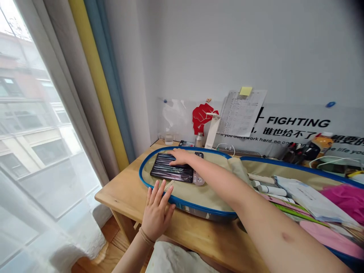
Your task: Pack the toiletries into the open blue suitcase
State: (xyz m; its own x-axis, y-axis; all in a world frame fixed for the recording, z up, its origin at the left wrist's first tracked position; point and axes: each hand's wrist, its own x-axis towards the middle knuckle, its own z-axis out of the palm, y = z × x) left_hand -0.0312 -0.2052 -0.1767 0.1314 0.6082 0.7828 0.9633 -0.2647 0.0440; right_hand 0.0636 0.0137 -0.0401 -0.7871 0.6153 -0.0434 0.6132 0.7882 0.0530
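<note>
My right hand [181, 156] reaches across into the left half of an open zip case [216, 193] with blue edging and a beige lining. Its fingers are stretched out and rest on a flat black pack [173, 172] with several long ridges and a glossy surface; I cannot make out the contents. Against the pack's right end lies a small greyish-pink rounded item [199, 179], its kind unclear. My left hand [156, 212], fingers spread, lies over the near blue rim of the case and holds nothing.
The case's right half contains white tubes [272, 190], a white packet [304, 199], pink cloth [345, 203] and a pink flat piece [331, 239]. Behind stand a glass [168, 139], a small jar [199, 140], a white lamp [212, 131] and an orange bottle [322, 143] on the wooden desk [119, 193].
</note>
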